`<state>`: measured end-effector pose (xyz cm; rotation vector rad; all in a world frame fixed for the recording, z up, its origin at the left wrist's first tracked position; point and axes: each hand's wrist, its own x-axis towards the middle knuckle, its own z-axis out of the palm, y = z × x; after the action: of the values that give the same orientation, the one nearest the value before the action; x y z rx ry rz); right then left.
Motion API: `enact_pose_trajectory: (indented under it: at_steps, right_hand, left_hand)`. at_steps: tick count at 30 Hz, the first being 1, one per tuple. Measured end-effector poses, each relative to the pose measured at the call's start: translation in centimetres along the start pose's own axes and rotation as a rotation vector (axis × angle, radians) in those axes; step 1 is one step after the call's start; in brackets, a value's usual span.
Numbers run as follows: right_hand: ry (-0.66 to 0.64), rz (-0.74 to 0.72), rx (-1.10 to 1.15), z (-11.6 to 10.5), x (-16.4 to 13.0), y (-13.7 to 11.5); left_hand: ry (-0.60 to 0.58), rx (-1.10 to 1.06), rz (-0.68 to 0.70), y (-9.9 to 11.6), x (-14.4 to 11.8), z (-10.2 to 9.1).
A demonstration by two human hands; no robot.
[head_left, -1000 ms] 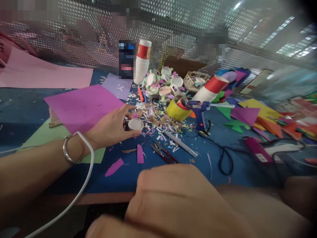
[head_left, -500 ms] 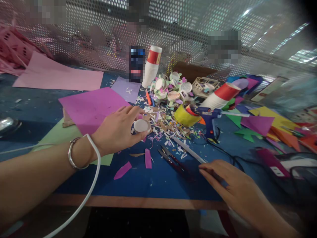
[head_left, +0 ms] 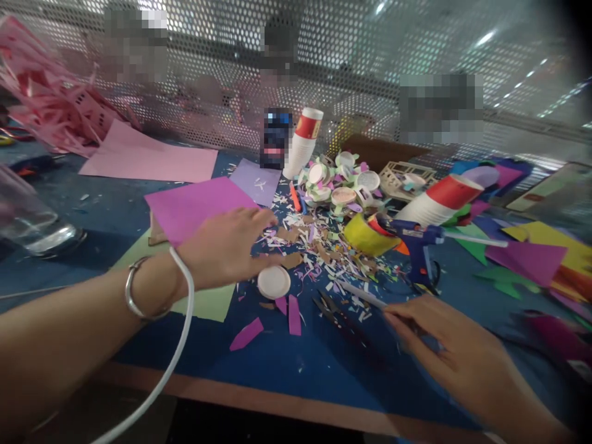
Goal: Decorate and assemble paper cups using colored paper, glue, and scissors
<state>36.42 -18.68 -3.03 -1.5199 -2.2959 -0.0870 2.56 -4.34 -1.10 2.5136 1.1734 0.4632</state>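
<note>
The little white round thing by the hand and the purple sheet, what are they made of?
The white round thing looks like paper or thin card, matte, with a raised rim like a cut-off cup bottom; it could be plastic. The purple sheet looks like coloured craft paper: flat, thin, dull, with straight cut edges. The left hand reaches over both.

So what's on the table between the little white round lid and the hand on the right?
In the head view, small dark scissors and paper scraps lie between the white lid and the right hand, on blue table.
</note>
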Motion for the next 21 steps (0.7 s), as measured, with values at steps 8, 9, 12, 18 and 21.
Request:
enact_pose_trajectory:
  at_steps: [8, 9, 12, 18, 21]
  right_hand:
    - [-0.083, -0.281, 0.053, 0.2, 5.8, -2.2]
    - [-0.083, -0.306, 0.055, 0.5, 6.3, -2.2]
    - [-0.103, -0.327, 0.081, 1.7, 6.9, -2.0]
    - [-0.135, -0.319, 0.145, 3.0, 6.2, -0.9]
    - [-0.142, -0.294, 0.157, 3.1, 5.9, -0.5]
  left_hand:
    - [0.052, 0.236, -0.45, -8.8, 2.8, -4.9]
    - [0.034, 0.257, -0.515, -10.1, 3.0, -5.2]
    - [-0.039, 0.282, -0.629, -13.6, 3.3, -5.8]
    - [0.003, 0.28, -0.653, -15.8, 2.8, -6.5]
    - [0.058, 0.216, -0.599, -15.6, 2.3, -7.5]
